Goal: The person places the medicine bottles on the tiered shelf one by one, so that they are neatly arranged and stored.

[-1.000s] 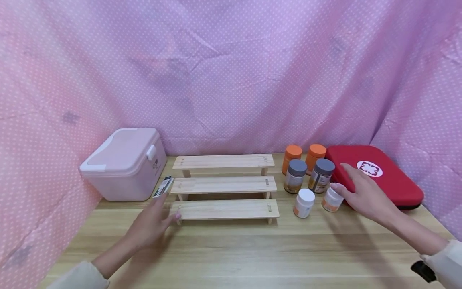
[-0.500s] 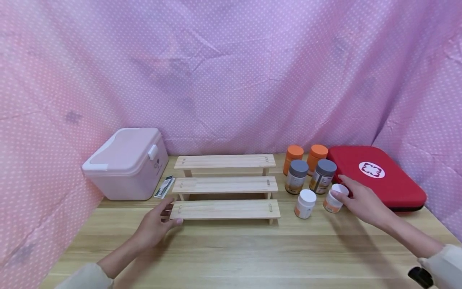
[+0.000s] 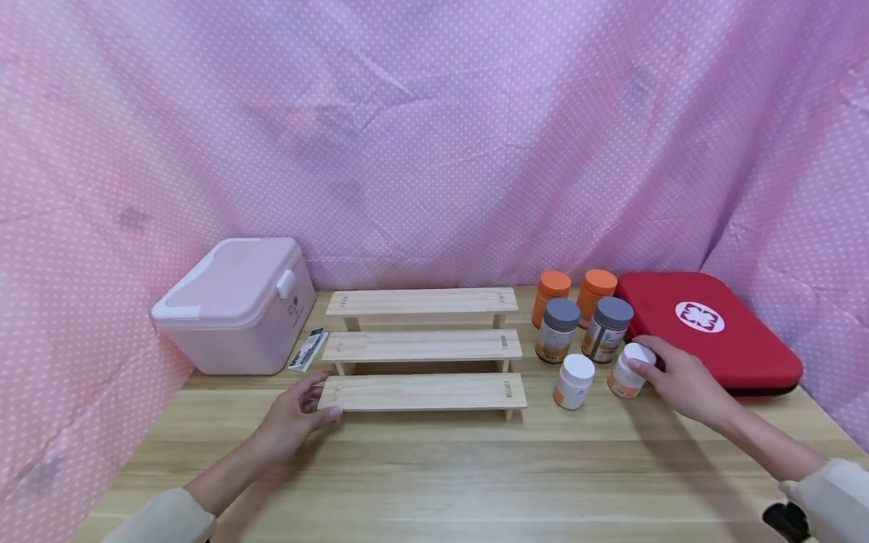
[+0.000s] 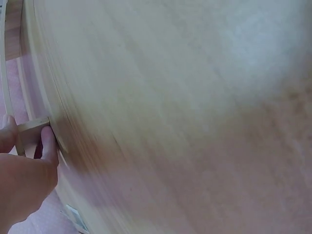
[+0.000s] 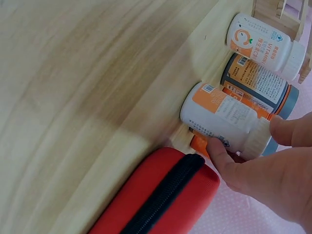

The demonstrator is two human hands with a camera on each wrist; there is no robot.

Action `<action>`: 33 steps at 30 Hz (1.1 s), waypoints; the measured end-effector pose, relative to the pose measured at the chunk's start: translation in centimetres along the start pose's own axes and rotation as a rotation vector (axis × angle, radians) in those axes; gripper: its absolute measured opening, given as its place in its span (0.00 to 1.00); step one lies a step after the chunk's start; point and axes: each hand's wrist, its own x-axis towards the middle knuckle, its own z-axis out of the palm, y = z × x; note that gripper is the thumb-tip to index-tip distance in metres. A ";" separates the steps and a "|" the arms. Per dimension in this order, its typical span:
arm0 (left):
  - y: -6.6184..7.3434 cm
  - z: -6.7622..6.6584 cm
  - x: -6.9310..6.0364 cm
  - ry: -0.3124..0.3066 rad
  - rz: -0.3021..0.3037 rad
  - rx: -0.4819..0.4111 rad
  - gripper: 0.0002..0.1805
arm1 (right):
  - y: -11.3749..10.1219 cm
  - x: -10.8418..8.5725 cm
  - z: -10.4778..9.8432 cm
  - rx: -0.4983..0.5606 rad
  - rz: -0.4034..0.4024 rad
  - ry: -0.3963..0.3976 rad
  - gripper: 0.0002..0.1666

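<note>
My left hand (image 3: 288, 418) grips the left end of the front board (image 3: 421, 392) of a three-step wooden display rack. In the left wrist view, its fingers (image 4: 48, 141) lie around the rack's end leg (image 4: 34, 127). My right hand (image 3: 682, 381) pinches a white vitamin bottle (image 3: 626, 378) near its cap. That bottle stands upright on the table, its orange-and-white label showing in the right wrist view, with a thumb (image 5: 282, 130) at the ribbed cap (image 5: 257, 139). A second white bottle (image 3: 573, 383) is just left of it, untouched.
Behind the white bottles stand two grey-capped jars (image 3: 558, 332) and two orange bottles (image 3: 551, 290). A red first-aid case (image 3: 733, 343) lies to the right. At left are a pink lidded box (image 3: 234, 317) and a small printed packet (image 3: 308, 350). A pink dotted curtain (image 3: 434, 151) hangs behind.
My right hand has lowered onto the white bottle and now pinches it near the cap. The left hand has come down to the front board's left end and taken hold there.
</note>
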 end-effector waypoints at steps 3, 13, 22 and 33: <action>-0.2 -0.2 0.0 -0.030 -0.016 -0.063 0.40 | 0.1 -0.1 0.0 0.004 0.014 0.004 0.30; -0.3 -0.4 0.2 -0.027 -0.040 -0.044 0.40 | 0.3 -0.1 0.0 0.006 -0.006 0.063 0.29; -0.5 -0.3 0.2 -0.035 -0.028 -0.073 0.39 | -0.1 -0.3 -1.3 -0.016 -0.061 0.176 0.26; -0.4 -0.4 0.3 -0.039 -0.006 -0.077 0.38 | -3.2 -0.1 -5.3 0.034 -0.127 0.348 0.21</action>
